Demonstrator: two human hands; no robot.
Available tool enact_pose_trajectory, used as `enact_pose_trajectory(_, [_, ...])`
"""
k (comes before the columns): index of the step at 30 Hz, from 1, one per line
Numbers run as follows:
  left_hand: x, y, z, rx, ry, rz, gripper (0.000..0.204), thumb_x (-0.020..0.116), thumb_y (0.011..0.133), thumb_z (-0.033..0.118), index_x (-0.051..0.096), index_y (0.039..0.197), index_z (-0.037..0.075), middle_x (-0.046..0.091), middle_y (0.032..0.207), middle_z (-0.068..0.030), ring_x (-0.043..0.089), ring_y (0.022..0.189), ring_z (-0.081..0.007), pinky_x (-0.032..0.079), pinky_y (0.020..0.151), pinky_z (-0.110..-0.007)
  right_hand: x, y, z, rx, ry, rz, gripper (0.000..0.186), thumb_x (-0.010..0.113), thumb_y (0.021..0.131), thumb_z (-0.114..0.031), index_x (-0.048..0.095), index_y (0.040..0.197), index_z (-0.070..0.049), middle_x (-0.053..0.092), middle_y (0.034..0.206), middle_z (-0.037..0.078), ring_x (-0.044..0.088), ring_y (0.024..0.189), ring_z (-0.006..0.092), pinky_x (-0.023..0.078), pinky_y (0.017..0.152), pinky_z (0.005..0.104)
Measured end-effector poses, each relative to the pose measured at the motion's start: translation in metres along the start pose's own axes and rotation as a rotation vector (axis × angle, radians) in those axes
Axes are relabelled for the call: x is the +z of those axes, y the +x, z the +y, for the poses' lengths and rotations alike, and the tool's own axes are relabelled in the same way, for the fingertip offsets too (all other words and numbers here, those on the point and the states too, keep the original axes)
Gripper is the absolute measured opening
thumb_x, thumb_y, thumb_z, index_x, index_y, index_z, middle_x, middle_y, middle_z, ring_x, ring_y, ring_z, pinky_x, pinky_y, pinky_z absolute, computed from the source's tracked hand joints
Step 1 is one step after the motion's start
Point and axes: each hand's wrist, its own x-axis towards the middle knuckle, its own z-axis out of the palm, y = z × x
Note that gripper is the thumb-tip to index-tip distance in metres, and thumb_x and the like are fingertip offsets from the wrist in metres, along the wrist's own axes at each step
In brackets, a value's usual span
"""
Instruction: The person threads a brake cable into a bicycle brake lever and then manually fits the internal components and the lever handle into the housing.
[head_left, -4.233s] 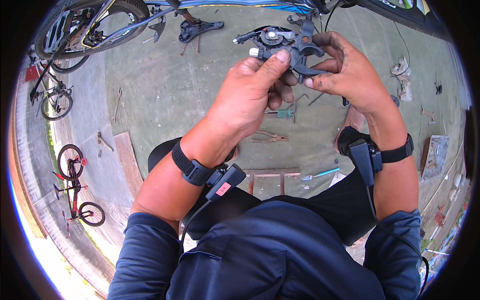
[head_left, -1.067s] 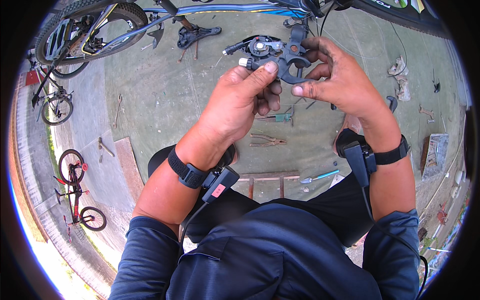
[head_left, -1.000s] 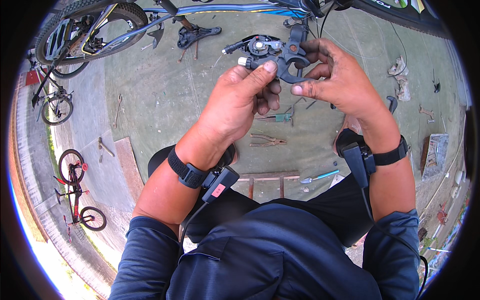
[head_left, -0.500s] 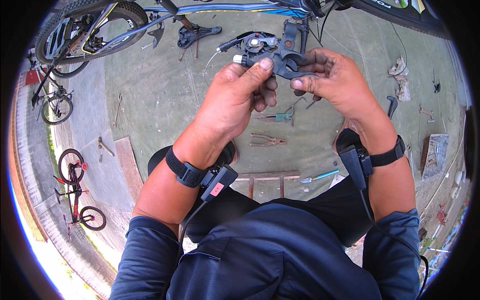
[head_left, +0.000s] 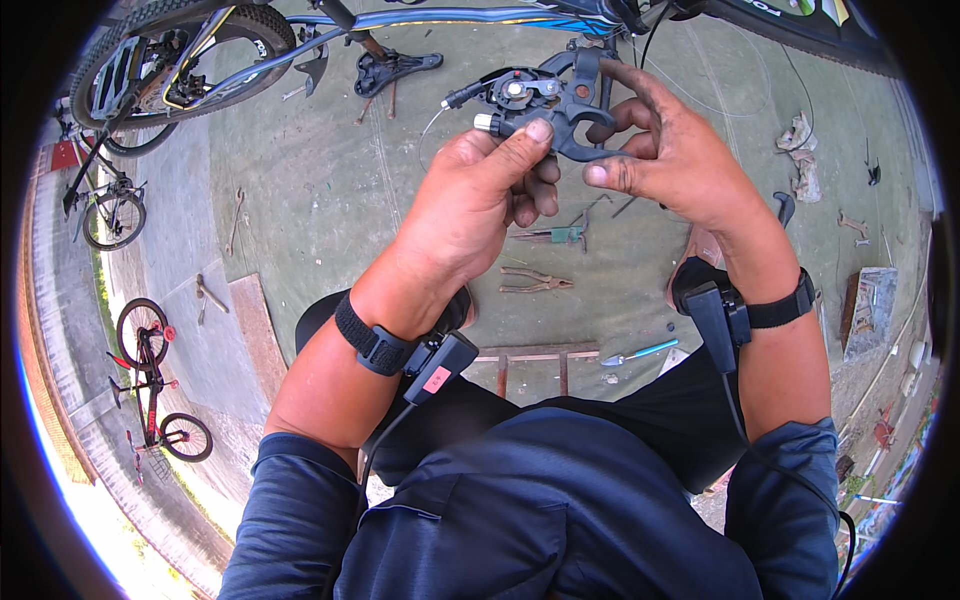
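My left hand (head_left: 468,190) pinches a black bicycle shifter (head_left: 560,105) between thumb and curled fingers. Its inner round mechanism is exposed, and a short thin cable (head_left: 434,122) hangs from its left side. A silver-tipped barrel adjuster (head_left: 484,122) sticks out just above that hand. At the shifter's right side is my right hand (head_left: 670,150), its thumb and fingers spread apart around the dark curved lever (head_left: 594,152). The right index fingertip reaches the clamp end (head_left: 588,72); whether it presses there I cannot tell.
A bicycle (head_left: 420,18) spans the far side above a saddle (head_left: 393,72). Pliers (head_left: 537,280), a green-handled tool (head_left: 565,235) and a blue-handled tool (head_left: 640,353) lie on the green floor sheet. A small red-and-black bicycle (head_left: 150,375) stands left; a metal tray (head_left: 872,310) sits right.
My right hand has loosened from the lever and spread, its index finger rising toward the clamp end. The shifter has tilted slightly in my left hand, which keeps its hold.
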Motion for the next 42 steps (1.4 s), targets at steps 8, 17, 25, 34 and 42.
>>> enact_pose_trajectory(8, [0.0036,-0.0001,-0.0027,-0.015,-0.007,0.005,0.036,0.062,0.095,0.035,0.064,0.087,0.000,0.063,0.075,-0.0053,0.058,0.061,-0.0128,0.040,0.052,-0.023,0.0005,-0.0029,-0.0065,-0.012,0.062,-0.062,0.103,0.086,0.073,-0.020,0.022,0.150,0.002,0.056,0.116,0.024,0.068,0.083,0.0200,0.053,0.069,0.0284])
enact_pose_trajectory(17, [0.0021,-0.0013,-0.0001,-0.051,-0.002,-0.036,0.030,0.064,0.095,0.033,0.059,0.091,0.004,0.064,0.079,-0.0038,0.059,0.064,-0.0115,0.043,0.056,-0.024,-0.0025,-0.0017,-0.0019,-0.038,0.063,-0.099,0.107,0.087,0.071,-0.023,0.020,0.150,0.003,0.055,0.118,0.025,0.069,0.086,0.0225,0.054,0.068,0.0295])
enact_pose_trajectory(25, [0.0005,-0.0013,-0.0008,-0.061,0.009,-0.049,0.029,0.064,0.095,0.034,0.060,0.092,0.005,0.063,0.079,-0.0034,0.058,0.063,-0.0110,0.042,0.056,-0.024,-0.0021,-0.0023,-0.0046,0.062,0.090,-0.089,0.110,0.090,0.065,-0.026,0.025,0.150,0.000,0.056,0.121,0.018,0.064,0.085,0.0172,0.052,0.074,0.0299])
enact_pose_trajectory(34, [0.0040,-0.0013,0.0013,-0.028,0.003,0.021,0.033,0.064,0.095,0.034,0.063,0.088,0.002,0.062,0.077,-0.0050,0.057,0.061,-0.0128,0.039,0.051,-0.024,-0.0014,0.0019,-0.0012,0.069,0.070,-0.031,0.086,0.091,0.067,-0.021,0.042,0.132,0.006,0.057,0.111,0.018,0.065,0.083,0.0171,0.052,0.067,0.0274])
enact_pose_trajectory(42, [-0.0004,-0.0023,0.0030,-0.018,0.022,-0.004,0.032,0.063,0.095,0.034,0.063,0.089,0.002,0.062,0.077,-0.0043,0.057,0.061,-0.0126,0.039,0.052,-0.024,0.0030,0.0031,-0.0004,0.013,0.119,0.001,0.078,0.089,0.068,-0.015,0.044,0.126,0.007,0.057,0.116,0.020,0.067,0.095,0.0232,0.056,0.075,0.0329])
